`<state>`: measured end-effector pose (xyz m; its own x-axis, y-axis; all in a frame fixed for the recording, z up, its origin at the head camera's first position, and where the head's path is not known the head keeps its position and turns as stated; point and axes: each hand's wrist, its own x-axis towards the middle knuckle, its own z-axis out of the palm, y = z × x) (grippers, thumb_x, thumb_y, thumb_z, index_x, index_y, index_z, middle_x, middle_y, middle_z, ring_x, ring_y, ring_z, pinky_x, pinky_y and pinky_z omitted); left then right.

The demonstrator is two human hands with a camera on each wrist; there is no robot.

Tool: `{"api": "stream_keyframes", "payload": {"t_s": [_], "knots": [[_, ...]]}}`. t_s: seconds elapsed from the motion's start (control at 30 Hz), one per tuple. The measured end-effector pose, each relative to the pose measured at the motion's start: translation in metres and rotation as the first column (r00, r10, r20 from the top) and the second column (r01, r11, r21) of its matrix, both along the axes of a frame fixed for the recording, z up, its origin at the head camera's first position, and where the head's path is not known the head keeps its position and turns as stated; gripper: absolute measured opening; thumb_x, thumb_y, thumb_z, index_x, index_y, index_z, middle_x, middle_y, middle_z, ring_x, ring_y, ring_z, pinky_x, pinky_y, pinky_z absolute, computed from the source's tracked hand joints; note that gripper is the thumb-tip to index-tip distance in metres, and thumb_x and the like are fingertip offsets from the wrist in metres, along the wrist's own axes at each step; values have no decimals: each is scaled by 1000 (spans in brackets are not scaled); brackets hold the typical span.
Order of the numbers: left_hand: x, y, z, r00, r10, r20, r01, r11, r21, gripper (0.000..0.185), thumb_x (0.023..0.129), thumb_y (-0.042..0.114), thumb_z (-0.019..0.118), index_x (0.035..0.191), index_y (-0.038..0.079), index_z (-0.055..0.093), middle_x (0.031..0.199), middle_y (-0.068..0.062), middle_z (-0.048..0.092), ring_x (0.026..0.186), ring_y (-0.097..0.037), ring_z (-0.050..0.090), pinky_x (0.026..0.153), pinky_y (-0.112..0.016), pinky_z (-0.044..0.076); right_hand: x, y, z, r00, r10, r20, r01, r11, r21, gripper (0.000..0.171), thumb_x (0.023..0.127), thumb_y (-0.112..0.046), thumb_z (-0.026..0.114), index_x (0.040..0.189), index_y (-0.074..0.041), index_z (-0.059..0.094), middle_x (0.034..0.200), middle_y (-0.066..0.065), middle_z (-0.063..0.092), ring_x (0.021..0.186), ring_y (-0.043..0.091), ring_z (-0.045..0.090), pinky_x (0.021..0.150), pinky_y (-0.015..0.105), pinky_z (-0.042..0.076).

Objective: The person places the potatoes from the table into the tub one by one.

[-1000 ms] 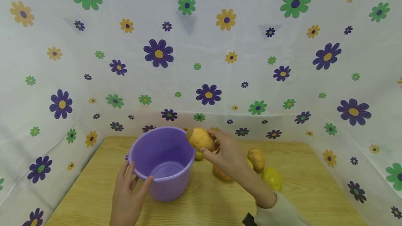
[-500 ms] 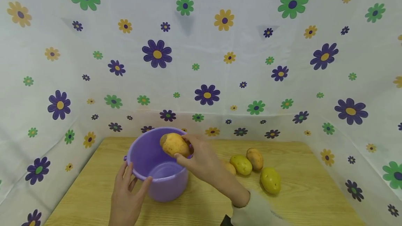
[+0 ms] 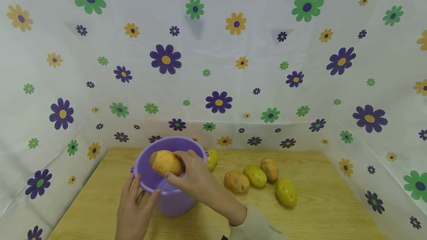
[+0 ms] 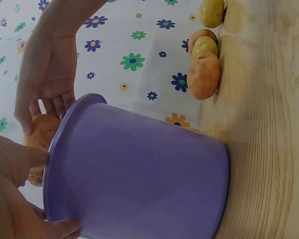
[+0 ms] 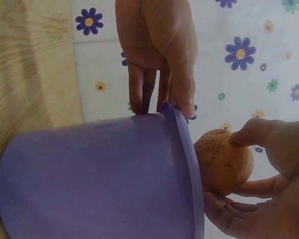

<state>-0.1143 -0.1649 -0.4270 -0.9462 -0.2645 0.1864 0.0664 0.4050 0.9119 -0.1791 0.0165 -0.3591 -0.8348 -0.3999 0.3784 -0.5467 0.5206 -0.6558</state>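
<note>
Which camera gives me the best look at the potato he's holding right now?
Head view: the potato shows whole above the bucket, in the right hand. Right wrist shows it close, beside the rim; left wrist only a sliver behind the bucket.

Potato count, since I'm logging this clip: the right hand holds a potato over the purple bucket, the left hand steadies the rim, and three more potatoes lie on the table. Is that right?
Not quite: five potatoes lie on the wooden table, not three. The head view shows four right of the purple bucket and one behind it. The rest holds: the right hand holds a potato over the bucket, and the left hand steadies its rim.
</note>
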Motion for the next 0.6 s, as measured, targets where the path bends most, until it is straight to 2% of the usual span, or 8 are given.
{"api": "stream_keyframes", "payload": {"t_s": [0.17, 0.4, 0.6], "knots": [[1, 0, 0, 1000, -2, -1, 2, 1000, -3, 89, 98, 30, 75, 160, -5, 22, 169, -19, 11, 144, -44, 40, 104, -10, 41, 0, -3, -4, 1000, -5, -7, 5, 1000, 8, 56, 86, -27, 77, 133, 0, 64, 115, 11, 66, 92, 9, 59, 71, 12, 55], [-1, -1, -1, 1000, -8, -4, 8, 1000, 22, 89, 98, 30, 75, 161, -5, 22, 169, -19, 10, 142, -45, 41, 100, -7, 42, 0, -5, -10, 1000, 4, 1, -4, 1000, 29, 54, 87, -27, 77, 132, 0, 64, 113, 11, 66, 91, 10, 58, 70, 12, 55], [0, -1, -2, 1000, -10, -11, 10, 1000, 18, 88, 98, 28, 76, 160, -5, 23, 169, -19, 11, 141, -45, 43, 101, -18, 48, -1, -7, -17, 999, 34, -12, -33, 996, 88, 48, 92, -31, 77, 129, -2, 69, 106, 4, 69, 83, 6, 57, 67, 11, 52]]}}
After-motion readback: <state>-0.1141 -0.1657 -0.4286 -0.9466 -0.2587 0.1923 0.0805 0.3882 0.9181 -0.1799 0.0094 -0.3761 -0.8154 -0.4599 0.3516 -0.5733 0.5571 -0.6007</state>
